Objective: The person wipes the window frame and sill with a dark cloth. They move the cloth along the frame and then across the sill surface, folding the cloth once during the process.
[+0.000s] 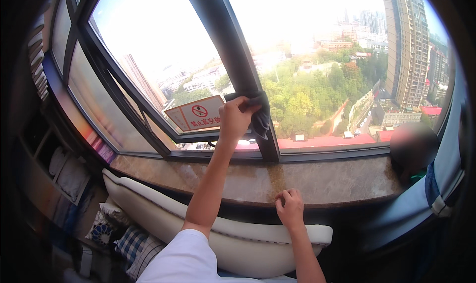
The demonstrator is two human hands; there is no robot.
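My left hand pinches a dark grey cloth between thumb and fingers. The cloth lies against the dark window mullion, and its lower end hangs over the mullion's side. Just left of that hand, a sign with a red prohibition symbol and writing is on the lower windowpane; my fingers cover its right end. Lower down, my right hand is by the front edge of the brown stone windowsill. Its fingers are loosely curled, with a gap inside the thumb, and hold nothing.
A cream upholstered sofa back runs below the sill. Cushions lie at lower left. A blurred dark round object stands at the sill's right end, beside a light blue curtain. A window handle projects below the sash.
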